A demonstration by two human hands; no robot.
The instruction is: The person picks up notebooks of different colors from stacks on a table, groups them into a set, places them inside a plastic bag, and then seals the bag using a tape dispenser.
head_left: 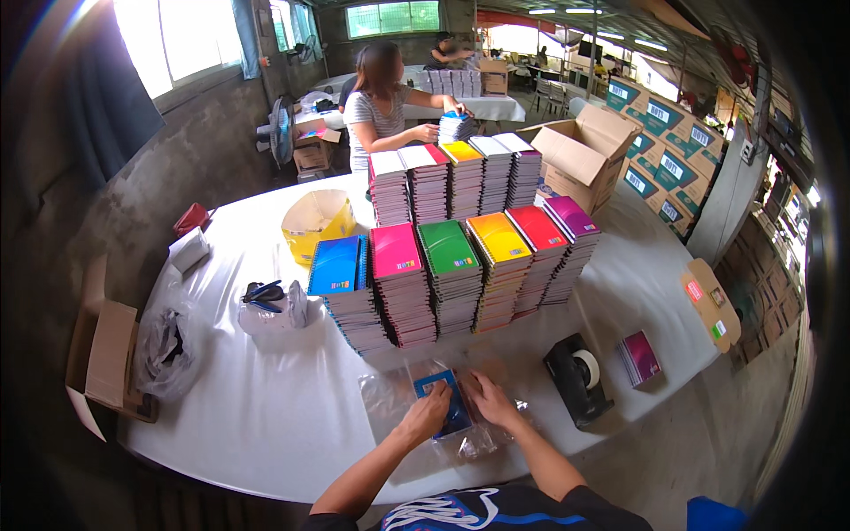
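Observation:
A small blue notebook (458, 419) lies at the table's near side, on and partly among clear plastic bags (390, 398). My left hand (429, 411) rests over its left part, fingers curled together; what they pinch is hidden. My right hand (492, 400) is at its right edge, fingers closed on the clear plastic there. Just beyond stand tall stacks of spiral notebooks: blue (338, 265), pink (396, 251), green (447, 248), yellow (498, 237), red (537, 228) and purple (572, 216). A second row of stacks rises behind them.
Right of my hands sit a black tape dispenser (580, 385) and a small purple notebook stack (639, 358). Leftward are pliers (264, 296), a yellow container (317, 223) and a plastic bag (168, 354). An open carton (580, 155) stands back right. A co-worker (381, 115) handles notebooks across the table.

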